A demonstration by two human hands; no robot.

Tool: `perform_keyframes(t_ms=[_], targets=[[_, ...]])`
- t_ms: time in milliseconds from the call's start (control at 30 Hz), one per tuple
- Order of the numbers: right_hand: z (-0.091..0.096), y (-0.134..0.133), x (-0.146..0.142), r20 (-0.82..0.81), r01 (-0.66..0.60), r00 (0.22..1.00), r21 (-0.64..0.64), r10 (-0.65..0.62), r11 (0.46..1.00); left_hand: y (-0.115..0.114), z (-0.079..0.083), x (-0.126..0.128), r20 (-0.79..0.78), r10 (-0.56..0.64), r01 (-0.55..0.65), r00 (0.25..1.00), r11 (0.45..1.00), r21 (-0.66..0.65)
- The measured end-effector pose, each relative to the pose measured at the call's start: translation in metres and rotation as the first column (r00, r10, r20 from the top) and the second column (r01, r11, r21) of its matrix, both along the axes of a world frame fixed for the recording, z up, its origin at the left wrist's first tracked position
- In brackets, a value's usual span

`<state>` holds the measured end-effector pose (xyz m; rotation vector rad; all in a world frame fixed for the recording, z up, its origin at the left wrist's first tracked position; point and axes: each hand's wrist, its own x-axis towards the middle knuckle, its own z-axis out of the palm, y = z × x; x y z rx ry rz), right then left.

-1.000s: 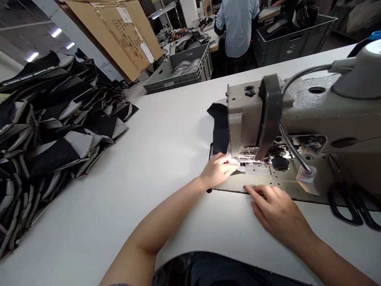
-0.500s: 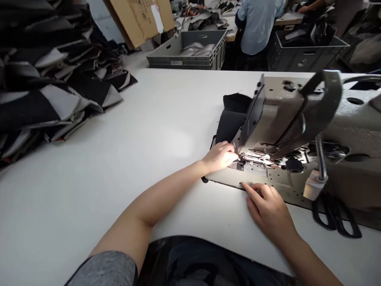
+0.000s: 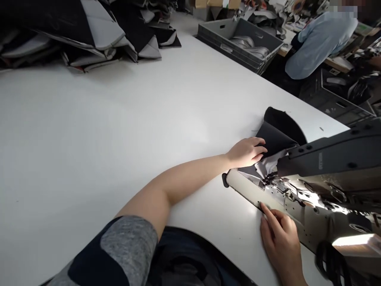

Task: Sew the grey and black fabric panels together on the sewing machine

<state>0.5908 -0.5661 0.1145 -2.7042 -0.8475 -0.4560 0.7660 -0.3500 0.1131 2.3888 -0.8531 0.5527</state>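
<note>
A sewing machine [image 3: 333, 155] stands at the right, its lamp-lit needle area above a metal bed plate [image 3: 244, 184]. Black fabric [image 3: 276, 137] lies folded behind the needle area, a pale grey part of it [image 3: 269, 163] bunched beside the machine head. My left hand [image 3: 245, 153] reaches to this fabric; its fingers are apart, their tips at the fabric's near side. On the front edge of the bed plate rests my right hand [image 3: 281, 238], index finger stretched out, thumb apart, other fingers loosely bent, with nothing visible in it.
Stacked black and grey fabric pieces [image 3: 119, 35] lie at the back left of the white table [image 3: 119, 119]. Beyond the far edge are a grey crate [image 3: 238, 43] and a darker crate [image 3: 339, 95]. A person in a light blue shirt [image 3: 321, 43] is there. Black scissors handles [image 3: 330, 262] sit lower right.
My left hand has moved from the needle area back onto the black fabric, and its fingers have opened. My right hand stays at the plate's edge. The view has turned left and tilted.
</note>
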Motion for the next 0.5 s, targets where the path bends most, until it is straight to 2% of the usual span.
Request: perform_keyframes(t_ms=[100, 167, 233, 300, 400, 467, 500], targets=[[-0.001, 0.001, -0.001, 0.018, -0.002, 1.0, -0.01, 0.002, 1.0, 0.001, 0.005, 0.026, 0.011, -0.079, 0.076, 0.997, 0.983, 0.168], [-0.002, 0.001, 0.0, 0.03, -0.002, 1.0, -0.009, 0.003, 1.0, -0.004, 0.007, 0.042, -0.093, -0.115, 0.138, 0.989, 0.943, 0.303], [-0.002, 0.002, 0.0, 0.05, -0.002, 0.999, -0.001, 0.002, 1.0, -0.012, 0.01, 0.054, -0.243, -0.057, 0.15, 0.968, 0.91, 0.387], [-0.003, 0.002, 0.0, 0.068, 0.008, 0.998, 0.01, -0.008, 1.0, -0.017, 0.013, 0.059, -0.325, 0.017, 0.132, 0.946, 0.892, 0.432], [-0.006, 0.001, 0.0, 0.058, 0.027, 0.998, 0.034, -0.029, 0.999, -0.013, 0.02, 0.047, -0.293, 0.149, 0.011, 0.944, 0.877, 0.48], [-0.008, -0.002, 0.0, 0.055, 0.029, 0.998, 0.048, -0.032, 0.998, -0.002, 0.023, 0.017, -0.239, 0.274, -0.111, 0.932, 0.841, 0.529], [-0.009, -0.004, 0.0, 0.055, 0.026, 0.998, 0.052, -0.029, 0.998, 0.006, 0.023, -0.005, -0.207, 0.321, -0.158, 0.924, 0.814, 0.559]])
